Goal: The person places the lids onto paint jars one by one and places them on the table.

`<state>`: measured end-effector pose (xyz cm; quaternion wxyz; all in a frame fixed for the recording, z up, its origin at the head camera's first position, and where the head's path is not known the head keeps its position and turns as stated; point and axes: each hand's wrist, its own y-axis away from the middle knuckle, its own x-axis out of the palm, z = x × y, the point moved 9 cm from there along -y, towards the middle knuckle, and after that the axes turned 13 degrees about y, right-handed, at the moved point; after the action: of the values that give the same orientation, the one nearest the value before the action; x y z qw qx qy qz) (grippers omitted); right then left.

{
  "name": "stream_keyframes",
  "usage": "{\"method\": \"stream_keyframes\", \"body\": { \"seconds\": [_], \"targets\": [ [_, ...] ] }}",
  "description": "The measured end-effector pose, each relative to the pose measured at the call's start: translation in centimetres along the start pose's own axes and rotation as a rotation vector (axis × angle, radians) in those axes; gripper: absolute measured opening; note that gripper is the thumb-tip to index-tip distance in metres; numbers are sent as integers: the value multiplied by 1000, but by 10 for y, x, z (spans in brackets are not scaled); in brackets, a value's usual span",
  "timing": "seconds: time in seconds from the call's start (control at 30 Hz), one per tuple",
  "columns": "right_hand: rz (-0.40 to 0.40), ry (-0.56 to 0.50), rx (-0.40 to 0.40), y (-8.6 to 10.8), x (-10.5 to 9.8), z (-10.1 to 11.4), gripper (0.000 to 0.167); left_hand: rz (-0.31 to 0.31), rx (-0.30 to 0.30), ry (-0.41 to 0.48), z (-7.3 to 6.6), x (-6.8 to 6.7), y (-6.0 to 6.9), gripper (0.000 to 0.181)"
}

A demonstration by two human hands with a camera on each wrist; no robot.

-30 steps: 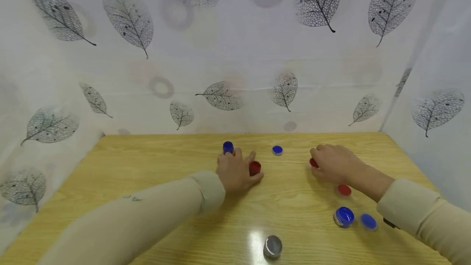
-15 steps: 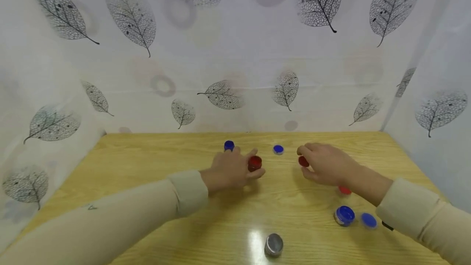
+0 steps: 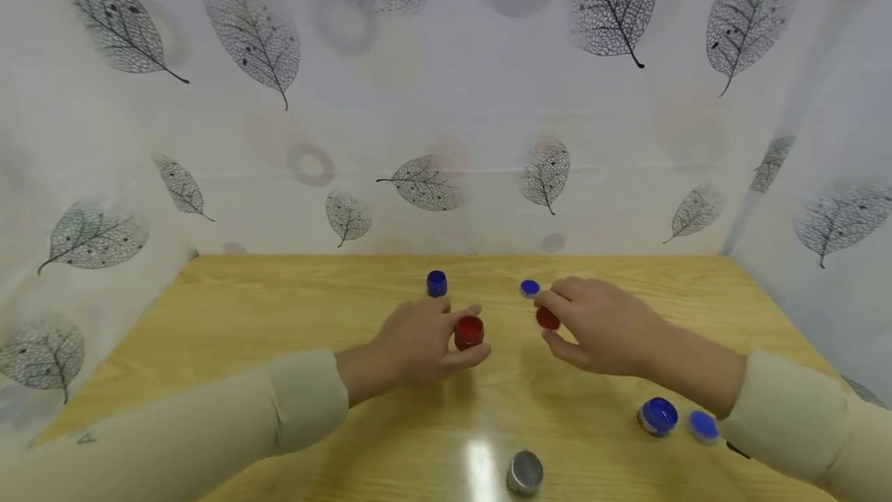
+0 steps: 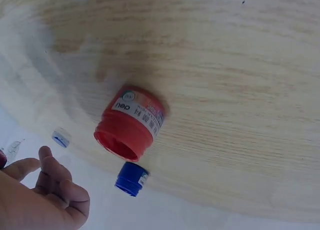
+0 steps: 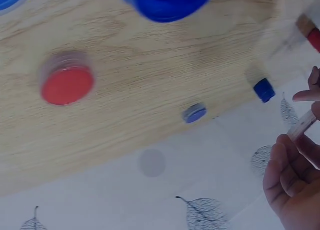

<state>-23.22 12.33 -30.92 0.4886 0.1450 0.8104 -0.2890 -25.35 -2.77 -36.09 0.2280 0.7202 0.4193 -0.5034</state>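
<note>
Red, a jar [image 3: 469, 333] is gripped by the half-curled left hand [image 3: 418, 343], a red lid [image 3: 547, 319] pinched by the half-curled right hand [image 3: 605, 328].

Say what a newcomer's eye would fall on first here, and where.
Probably the left hand, near the middle of the head view, holding a red jar, with the right hand opposite it, pinching a red lid. The eye may then climb to the big dark leaves printed on the pale backdrop behind the wooden table.
</note>
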Motion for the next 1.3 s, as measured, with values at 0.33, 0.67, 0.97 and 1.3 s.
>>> {"method": "stream_keyframes", "body": {
  "seconds": [0.33,0.67,0.97,1.3],
  "targets": [
    [-217,-106,-87,-1,-47,32,26,-135,277,27,-38,0,23,44],
    [-249,-248,-120,-5,-62,52,24,-275,409,48,-52,-6,39,37],
    [-240,-290,-159,-11,-65,68,36,-348,458,-34,-60,-8,47,31],
    [-232,-317,-202,-10,-65,81,38,-317,461,-109,-63,4,51,33]
  ]
}}
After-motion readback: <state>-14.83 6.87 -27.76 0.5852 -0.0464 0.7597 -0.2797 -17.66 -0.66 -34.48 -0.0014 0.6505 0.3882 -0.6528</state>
